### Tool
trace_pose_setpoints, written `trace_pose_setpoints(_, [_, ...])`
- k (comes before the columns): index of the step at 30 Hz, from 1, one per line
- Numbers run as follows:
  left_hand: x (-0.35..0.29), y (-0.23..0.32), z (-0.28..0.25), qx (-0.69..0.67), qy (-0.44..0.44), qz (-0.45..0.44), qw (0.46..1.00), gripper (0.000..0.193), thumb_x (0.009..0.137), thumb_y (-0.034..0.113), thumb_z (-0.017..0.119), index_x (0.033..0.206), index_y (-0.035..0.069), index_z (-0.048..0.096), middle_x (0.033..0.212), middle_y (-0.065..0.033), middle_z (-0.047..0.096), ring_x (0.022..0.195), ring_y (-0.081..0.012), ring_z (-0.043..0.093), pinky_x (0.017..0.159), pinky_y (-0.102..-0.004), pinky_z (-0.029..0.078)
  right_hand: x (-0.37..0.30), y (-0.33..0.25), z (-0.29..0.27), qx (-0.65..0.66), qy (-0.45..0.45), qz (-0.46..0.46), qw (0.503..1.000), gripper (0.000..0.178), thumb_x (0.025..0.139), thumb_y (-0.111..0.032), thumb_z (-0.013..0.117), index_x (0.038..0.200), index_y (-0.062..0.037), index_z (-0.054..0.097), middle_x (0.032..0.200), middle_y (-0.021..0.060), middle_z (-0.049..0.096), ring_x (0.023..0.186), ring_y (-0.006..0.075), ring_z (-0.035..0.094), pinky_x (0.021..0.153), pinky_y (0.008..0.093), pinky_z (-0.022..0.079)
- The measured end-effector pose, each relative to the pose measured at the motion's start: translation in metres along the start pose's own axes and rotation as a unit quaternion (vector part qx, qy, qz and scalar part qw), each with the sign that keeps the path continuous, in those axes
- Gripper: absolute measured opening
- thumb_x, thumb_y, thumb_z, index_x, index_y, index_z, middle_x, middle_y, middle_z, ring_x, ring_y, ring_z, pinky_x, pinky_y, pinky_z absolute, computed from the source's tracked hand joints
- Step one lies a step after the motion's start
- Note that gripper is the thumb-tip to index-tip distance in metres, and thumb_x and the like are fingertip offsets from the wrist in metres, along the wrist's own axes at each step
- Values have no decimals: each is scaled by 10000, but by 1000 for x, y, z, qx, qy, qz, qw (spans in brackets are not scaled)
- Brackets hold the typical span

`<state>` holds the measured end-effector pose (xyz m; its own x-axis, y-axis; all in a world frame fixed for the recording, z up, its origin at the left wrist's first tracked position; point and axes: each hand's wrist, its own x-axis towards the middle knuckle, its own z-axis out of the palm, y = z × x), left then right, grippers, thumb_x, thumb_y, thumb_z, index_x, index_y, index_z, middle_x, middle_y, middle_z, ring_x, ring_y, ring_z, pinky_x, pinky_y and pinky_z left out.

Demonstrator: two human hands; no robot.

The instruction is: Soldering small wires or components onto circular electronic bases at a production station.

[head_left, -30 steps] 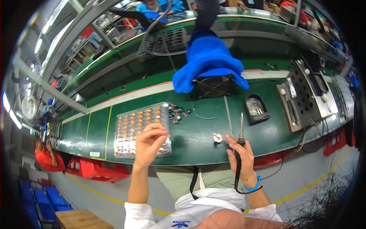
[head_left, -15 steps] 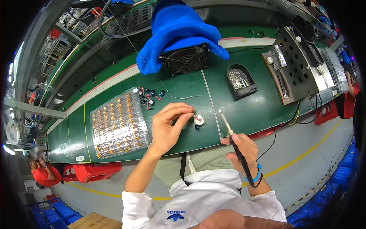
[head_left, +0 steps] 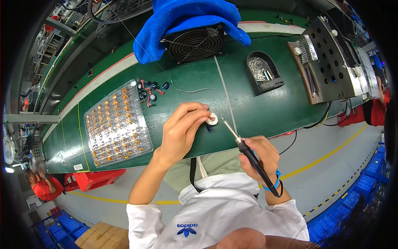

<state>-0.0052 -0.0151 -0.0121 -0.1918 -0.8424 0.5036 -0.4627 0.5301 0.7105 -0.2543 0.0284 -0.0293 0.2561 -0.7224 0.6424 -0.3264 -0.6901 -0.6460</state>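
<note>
My left hand (head_left: pixel 180 129) is closed, thumb and forefinger pinching a small part with reddish wires (head_left: pixel 212 118) over a white round piece (head_left: pixel 214 122). A small dark blue component (head_left: pixel 209 128) hangs or lies just below it; its exact joining is too small to tell. My right hand (head_left: pixel 265 157) grips a soldering iron (head_left: pixel 245 150) by its black handle. The iron's bare metal tip points up and left, slightly right of the white piece and apart from it. Several similar wired components (head_left: pixel 152 88) lie in a loose pile beyond my left hand.
A clear plastic tray (head_left: pixel 118 124) of orange-coloured parts lies at left. A thin wire (head_left: pixel 192 90) stretches over the green bench (head_left: pixel 182 76). Behind it stands a fan (head_left: pixel 195 43) under blue cloth (head_left: pixel 186 16). To the right are a black bin (head_left: pixel 275 85) and a perforated metal box (head_left: pixel 327 62).
The soldering iron's tip has swung left and up, closer to the white piece. My left hand still pinches the wired part. The whole view has shifted a little.
</note>
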Motion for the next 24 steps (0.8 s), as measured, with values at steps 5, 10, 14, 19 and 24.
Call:
trace_pose_setpoints(5, [3,2,-1,-22,-28,-33,999,138,926,-55,704,1060,-28,723,1069,-135,682,910,-269,708,768,-350,584,3,-1,0,18,0,19,1000,331,845,-70,823,1099,72,667,888,187,727,752,310,714,657,358,575])
trace_pose_setpoints(10, [3,2,0,-27,-41,-35,998,140,931,-53,701,1067,-24,719,1067,-134,676,906,-271,701,767,-345,579,6,0,1,9,-10,11,1000,337,798,-47,843,1072,76,689,878,173,721,750,313,709,665,359,573])
trace_pose_setpoints(14, [3,4,0,-22,-41,-46,998,102,958,-67,658,1030,-38,724,1068,-146,700,938,-251,723,801,-332,586,5,1,3,5,-9,-7,1000,364,755,-24,858,1068,75,699,870,166,712,744,320,704,667,366,573])
trace_pose_setpoints(19, [3,4,0,-19,-42,-41,998,105,953,-69,662,1033,-40,724,1068,-147,699,937,-251,725,801,-331,588,6,0,3,6,-14,-8,1000,373,741,-14,863,1064,75,699,878,170,713,754,321,710,668,367,576])
trace_pose_setpoints(24, [3,4,0,-19,-46,-36,998,100,952,-65,667,1033,-41,722,1068,-147,699,937,-251,724,803,-330,591,7,-1,2,3,-15,-5,1000,370,742,-16,864,1063,71,701,877,172,712,760,326,712,668,366,578])
